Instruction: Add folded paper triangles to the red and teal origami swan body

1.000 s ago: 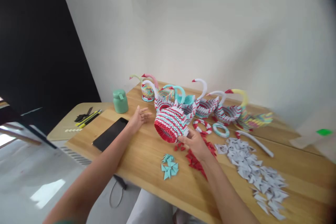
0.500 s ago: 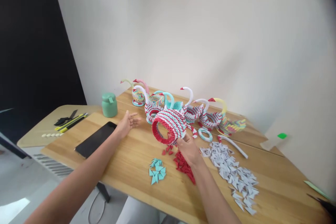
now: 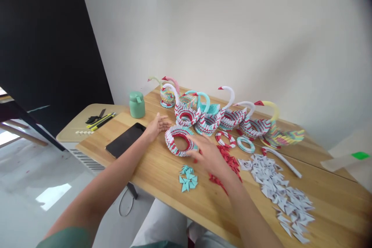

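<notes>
A round paper basket body [image 3: 173, 147] in white, red and turquoise rests on the wooden table with its opening upward. My right hand [image 3: 207, 151] is at its right side, fingers spread, the fingertips at the rim; whether they touch it is unclear. Just behind the basket's left side lies my left hand [image 3: 158, 125], fingers apart and holding nothing. Turquoise folded pieces [image 3: 188, 180] lie in front of the basket. Red folded pieces [image 3: 231, 161] are partly hidden under my right hand and forearm.
Several paper swans [image 3: 207, 124] stand in a row behind. Two paper rings [image 3: 245, 144], a loose white neck [image 3: 285, 161] and a heap of white pieces [image 3: 270, 180] lie right. A black phone [image 3: 124, 139] and green jar [image 3: 136, 105] are left.
The basket body went from being held tilted in my right hand to resting on the table. My right hand has opened its grip. The camera view has shifted left.
</notes>
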A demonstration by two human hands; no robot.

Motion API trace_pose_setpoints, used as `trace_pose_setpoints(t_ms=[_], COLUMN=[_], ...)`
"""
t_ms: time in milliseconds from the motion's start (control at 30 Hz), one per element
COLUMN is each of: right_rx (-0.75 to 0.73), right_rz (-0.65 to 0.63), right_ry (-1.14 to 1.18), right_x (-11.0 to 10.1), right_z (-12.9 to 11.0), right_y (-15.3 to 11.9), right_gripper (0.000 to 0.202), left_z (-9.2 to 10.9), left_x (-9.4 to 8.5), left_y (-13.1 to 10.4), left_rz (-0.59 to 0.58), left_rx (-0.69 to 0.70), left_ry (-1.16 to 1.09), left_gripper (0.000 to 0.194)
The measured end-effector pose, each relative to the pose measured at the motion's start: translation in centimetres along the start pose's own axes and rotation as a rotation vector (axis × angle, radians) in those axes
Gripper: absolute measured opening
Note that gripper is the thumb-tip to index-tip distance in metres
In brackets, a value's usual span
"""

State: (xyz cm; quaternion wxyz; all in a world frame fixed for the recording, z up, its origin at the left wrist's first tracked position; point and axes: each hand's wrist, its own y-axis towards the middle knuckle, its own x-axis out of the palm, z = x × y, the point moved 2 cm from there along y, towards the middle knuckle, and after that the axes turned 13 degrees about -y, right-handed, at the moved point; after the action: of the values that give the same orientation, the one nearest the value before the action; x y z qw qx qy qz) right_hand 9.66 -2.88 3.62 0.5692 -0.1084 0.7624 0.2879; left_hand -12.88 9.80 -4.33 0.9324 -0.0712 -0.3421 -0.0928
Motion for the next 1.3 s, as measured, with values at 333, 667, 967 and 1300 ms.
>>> trace_pose_setpoints(t_ms=[333,667,967,1300], right_rx=[0.414,0.416,0.345,0.105], right_rz=[-0.138,-0.065,-0.065,-0.110], right_ry=[0.511,0.415,0.273,-0.042], right_x=[1.9,2.3,1.7,3.7], right_z=[4.1,2.1,1.9,-2.2], right_y=[-1.9,-0.4,-0.9,1.5], right_gripper=[0.081,0.088,0.087,0.024], left_z=[-1.1,-1.9,-2.1,-1.3], left_x=[1.3,2.7,2.6,0.7], left_y=[-0.3,-1.4,-1.3,0.1], left_rz=[-0.174,-0.388,-0.360,-0.053], left_rx=[-0.038,-0.089,-0.029,0.025], left_ry=[-0.002,-0.036,-0.010,0.040], left_gripper=[0.045,0.043,0.043,0.052])
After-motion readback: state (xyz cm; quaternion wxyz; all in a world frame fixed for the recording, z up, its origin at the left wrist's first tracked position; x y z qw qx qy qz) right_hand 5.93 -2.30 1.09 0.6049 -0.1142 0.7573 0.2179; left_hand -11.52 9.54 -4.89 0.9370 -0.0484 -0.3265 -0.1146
